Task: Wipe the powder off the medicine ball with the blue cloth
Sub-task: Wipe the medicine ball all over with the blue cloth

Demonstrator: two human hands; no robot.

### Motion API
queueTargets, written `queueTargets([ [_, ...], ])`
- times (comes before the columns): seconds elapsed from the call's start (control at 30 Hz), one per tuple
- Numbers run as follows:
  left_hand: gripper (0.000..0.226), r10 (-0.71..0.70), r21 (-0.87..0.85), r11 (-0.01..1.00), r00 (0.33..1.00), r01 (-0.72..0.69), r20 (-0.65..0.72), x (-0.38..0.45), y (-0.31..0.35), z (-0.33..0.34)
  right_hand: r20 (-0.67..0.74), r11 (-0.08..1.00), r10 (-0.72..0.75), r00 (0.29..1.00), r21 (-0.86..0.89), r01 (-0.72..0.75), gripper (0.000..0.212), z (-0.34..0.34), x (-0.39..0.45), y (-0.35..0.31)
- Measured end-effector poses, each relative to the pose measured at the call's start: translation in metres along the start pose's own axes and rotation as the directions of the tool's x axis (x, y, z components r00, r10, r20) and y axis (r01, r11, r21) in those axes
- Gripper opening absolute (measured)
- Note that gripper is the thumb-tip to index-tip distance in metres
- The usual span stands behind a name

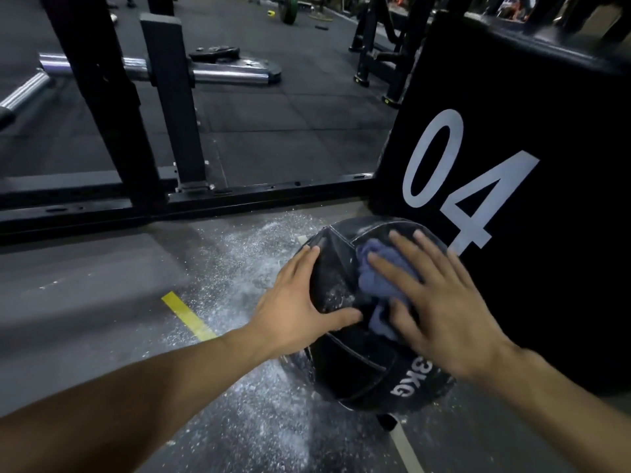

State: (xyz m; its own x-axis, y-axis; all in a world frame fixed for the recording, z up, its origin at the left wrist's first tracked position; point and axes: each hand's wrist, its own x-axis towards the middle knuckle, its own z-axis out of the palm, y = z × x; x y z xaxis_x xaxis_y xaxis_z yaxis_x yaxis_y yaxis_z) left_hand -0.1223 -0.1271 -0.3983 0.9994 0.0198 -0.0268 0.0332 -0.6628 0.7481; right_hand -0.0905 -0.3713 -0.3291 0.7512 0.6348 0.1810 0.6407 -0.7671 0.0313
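A black medicine ball (355, 363) marked 3KG sits on the gym floor against a black box. White powder specks show on its upper left panel. My left hand (297, 305) lies flat on the ball's left side, fingers straight, thumb across the front. My right hand (440, 302) presses a crumpled blue cloth (382, 278) onto the top of the ball with spread, straight fingers. Part of the cloth is hidden under that hand.
White powder (246, 268) is scattered over the floor left of and below the ball. A large black box (546, 131) marked 04 stands right behind the ball. A black rack frame (191, 203) crosses the floor beyond. A yellow floor line (187, 315) lies to the left.
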Motion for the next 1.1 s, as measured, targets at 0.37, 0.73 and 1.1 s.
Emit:
queueTargets([
  [0.37, 0.098, -0.364, -0.499, 0.795, 0.929, 0.345, 0.063, 0.034, 0.006, 0.005, 0.075, 0.82, 0.362, 0.929, 0.449, -0.355, 0.022, -0.002, 0.055, 0.061],
  [0.73, 0.119, -0.605, -0.766, 0.261, 0.718, 0.587, 0.344, 0.039, -0.005, 0.055, -0.093, 0.801, 0.44, 0.893, 0.49, -0.343, 0.047, -0.007, 0.022, 0.063],
  [1.1, 0.076, -0.642, -0.635, 0.448, 0.721, 0.63, 0.262, -0.003, 0.009, 0.009, 0.13, 0.345, 0.558, 0.82, 0.862, -0.371, 0.024, 0.009, 0.007, 0.058],
])
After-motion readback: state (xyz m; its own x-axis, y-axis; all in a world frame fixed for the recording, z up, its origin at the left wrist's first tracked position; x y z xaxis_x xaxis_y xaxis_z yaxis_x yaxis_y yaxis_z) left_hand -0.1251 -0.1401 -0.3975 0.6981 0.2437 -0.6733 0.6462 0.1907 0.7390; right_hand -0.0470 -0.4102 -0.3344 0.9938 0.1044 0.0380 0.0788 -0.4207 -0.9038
